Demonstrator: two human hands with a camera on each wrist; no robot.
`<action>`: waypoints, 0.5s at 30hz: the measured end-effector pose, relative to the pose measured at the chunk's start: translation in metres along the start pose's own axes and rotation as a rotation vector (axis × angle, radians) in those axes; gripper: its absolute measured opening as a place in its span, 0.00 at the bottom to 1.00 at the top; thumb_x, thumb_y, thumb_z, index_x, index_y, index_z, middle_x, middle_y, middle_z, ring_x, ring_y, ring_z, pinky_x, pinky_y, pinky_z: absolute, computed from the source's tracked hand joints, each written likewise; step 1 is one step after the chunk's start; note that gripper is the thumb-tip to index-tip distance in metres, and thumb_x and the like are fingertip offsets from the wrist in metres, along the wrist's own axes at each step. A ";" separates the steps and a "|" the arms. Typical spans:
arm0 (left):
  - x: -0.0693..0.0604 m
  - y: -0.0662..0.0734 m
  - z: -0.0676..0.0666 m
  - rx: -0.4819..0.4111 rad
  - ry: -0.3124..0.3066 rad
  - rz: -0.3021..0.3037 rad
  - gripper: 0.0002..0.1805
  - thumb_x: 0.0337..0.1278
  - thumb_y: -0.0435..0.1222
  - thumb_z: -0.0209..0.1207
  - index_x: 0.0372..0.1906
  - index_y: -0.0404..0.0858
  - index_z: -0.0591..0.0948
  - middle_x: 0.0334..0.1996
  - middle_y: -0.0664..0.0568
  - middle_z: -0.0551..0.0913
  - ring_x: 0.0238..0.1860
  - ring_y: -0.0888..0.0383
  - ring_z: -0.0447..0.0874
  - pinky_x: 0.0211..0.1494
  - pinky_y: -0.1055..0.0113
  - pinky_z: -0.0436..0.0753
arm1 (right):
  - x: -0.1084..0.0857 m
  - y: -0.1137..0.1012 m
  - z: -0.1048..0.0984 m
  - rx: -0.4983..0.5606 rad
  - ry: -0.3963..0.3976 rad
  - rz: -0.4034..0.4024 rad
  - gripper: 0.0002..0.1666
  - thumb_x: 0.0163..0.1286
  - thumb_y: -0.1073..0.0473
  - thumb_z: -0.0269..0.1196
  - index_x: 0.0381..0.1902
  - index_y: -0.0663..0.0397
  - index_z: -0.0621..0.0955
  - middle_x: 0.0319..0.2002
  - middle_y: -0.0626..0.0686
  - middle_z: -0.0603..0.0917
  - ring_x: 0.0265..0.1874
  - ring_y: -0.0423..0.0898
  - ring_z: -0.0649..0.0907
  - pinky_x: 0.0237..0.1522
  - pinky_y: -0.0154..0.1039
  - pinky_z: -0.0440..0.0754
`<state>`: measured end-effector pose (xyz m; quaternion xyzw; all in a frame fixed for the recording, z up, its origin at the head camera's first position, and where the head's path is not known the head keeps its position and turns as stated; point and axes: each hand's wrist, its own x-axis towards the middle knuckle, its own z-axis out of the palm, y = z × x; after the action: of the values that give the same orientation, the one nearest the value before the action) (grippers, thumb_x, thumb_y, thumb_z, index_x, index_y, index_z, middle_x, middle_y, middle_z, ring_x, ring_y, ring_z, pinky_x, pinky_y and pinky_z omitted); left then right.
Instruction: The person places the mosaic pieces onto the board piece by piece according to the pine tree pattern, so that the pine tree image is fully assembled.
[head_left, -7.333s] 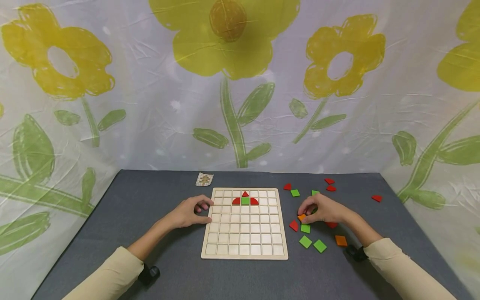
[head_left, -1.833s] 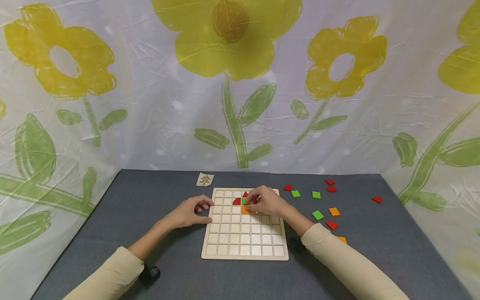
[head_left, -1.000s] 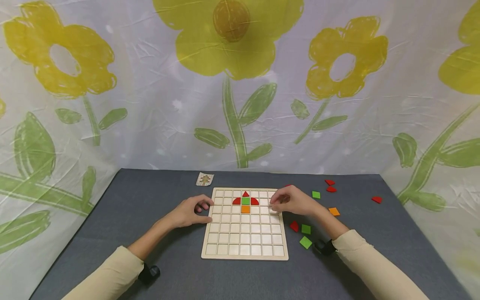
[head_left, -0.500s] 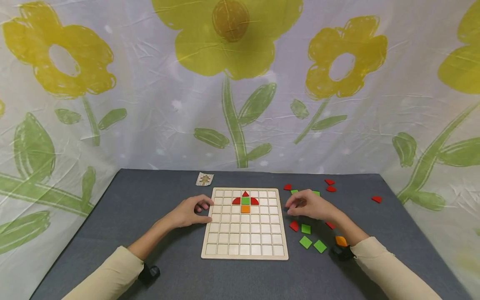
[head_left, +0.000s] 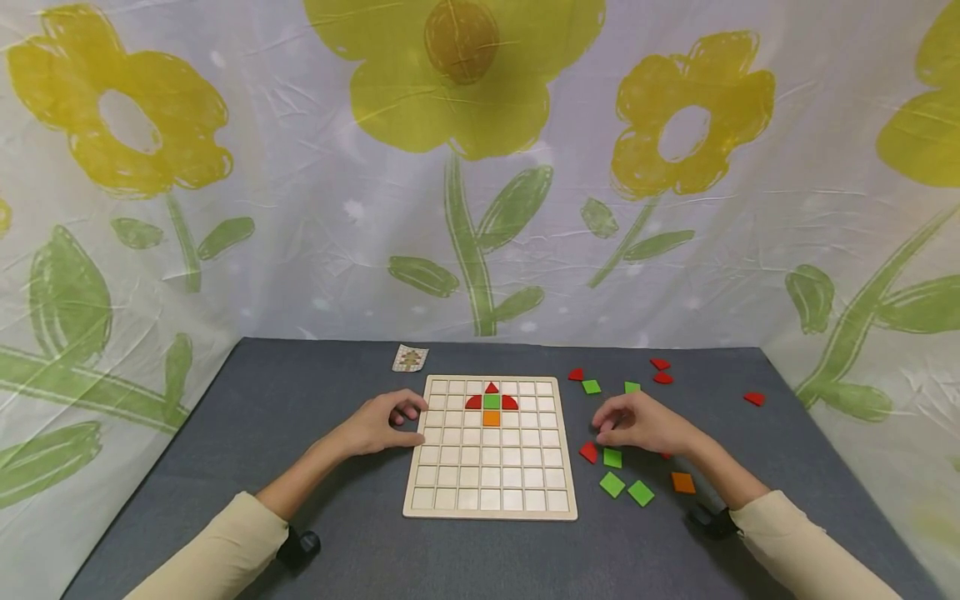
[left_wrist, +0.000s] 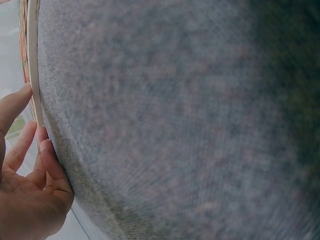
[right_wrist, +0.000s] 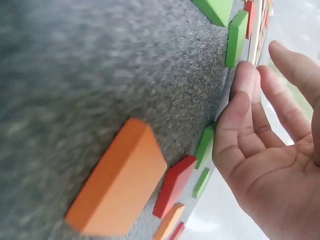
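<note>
My left hand (head_left: 378,425) rests at the left edge of a pale wooden grid board (head_left: 444,477), thumb and fingers spread and touching its rim. On the board sit a red triangle (head_left: 491,388), a green square (head_left: 491,402) between two red curved-edge pieces (head_left: 510,403), and an orange square (head_left: 491,418) below the green one. To the right of the board, my right hand (head_left: 637,422) hovers over loose tiles. In the right wrist view its thumb and fingers are apart, with nothing between them. A red tile (head_left: 588,452) and a green tile (head_left: 612,458) lie nearest its fingertips.
Two more green tiles (head_left: 641,493) and an orange tile (head_left: 682,482) lie nearer the front. Red pieces (head_left: 662,378) are scattered toward the back right, one red piece (head_left: 754,399) far off to the side. Behind the board lies a small pattern card (head_left: 410,359).
My right hand pinched an orange square among the loose tiles, set it on the board below the green square, let go, and moved back right over the tiles. The left hand stays put.
</note>
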<state>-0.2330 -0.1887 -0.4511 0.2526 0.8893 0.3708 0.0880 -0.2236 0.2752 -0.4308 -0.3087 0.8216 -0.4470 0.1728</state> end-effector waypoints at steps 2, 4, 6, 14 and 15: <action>0.000 0.001 0.000 0.001 -0.002 -0.005 0.24 0.56 0.37 0.74 0.56 0.35 0.80 0.42 0.50 0.79 0.41 0.53 0.77 0.49 0.53 0.76 | -0.005 -0.003 0.001 -0.003 -0.006 0.000 0.13 0.68 0.68 0.69 0.47 0.70 0.82 0.37 0.57 0.84 0.35 0.54 0.85 0.40 0.39 0.83; 0.001 0.002 -0.001 0.001 -0.002 -0.009 0.24 0.56 0.37 0.74 0.56 0.35 0.81 0.42 0.50 0.79 0.41 0.53 0.77 0.49 0.53 0.76 | -0.009 -0.006 0.001 -0.001 -0.014 -0.001 0.13 0.68 0.68 0.69 0.47 0.70 0.82 0.38 0.57 0.83 0.35 0.54 0.84 0.40 0.39 0.83; 0.001 0.002 -0.001 0.000 -0.001 -0.010 0.24 0.56 0.37 0.74 0.56 0.35 0.81 0.42 0.50 0.79 0.41 0.53 0.77 0.49 0.53 0.76 | -0.012 -0.009 0.002 -0.008 -0.015 -0.001 0.13 0.68 0.68 0.69 0.47 0.70 0.82 0.38 0.56 0.83 0.35 0.54 0.84 0.40 0.39 0.83; 0.000 0.000 -0.001 0.006 -0.006 -0.010 0.24 0.56 0.37 0.74 0.56 0.35 0.80 0.42 0.50 0.79 0.42 0.52 0.77 0.49 0.53 0.76 | -0.021 -0.007 0.003 -0.065 -0.010 0.034 0.13 0.66 0.66 0.71 0.46 0.67 0.83 0.38 0.55 0.82 0.37 0.50 0.84 0.40 0.39 0.83; -0.001 0.000 -0.001 0.007 -0.006 -0.008 0.24 0.56 0.37 0.74 0.56 0.35 0.80 0.42 0.50 0.79 0.42 0.52 0.77 0.49 0.53 0.76 | -0.022 -0.006 0.003 -0.072 -0.012 0.039 0.13 0.66 0.66 0.71 0.46 0.66 0.83 0.38 0.55 0.81 0.37 0.50 0.84 0.41 0.39 0.83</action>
<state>-0.2330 -0.1898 -0.4503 0.2505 0.8913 0.3667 0.0915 -0.2034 0.2858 -0.4273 -0.3011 0.8420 -0.4118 0.1752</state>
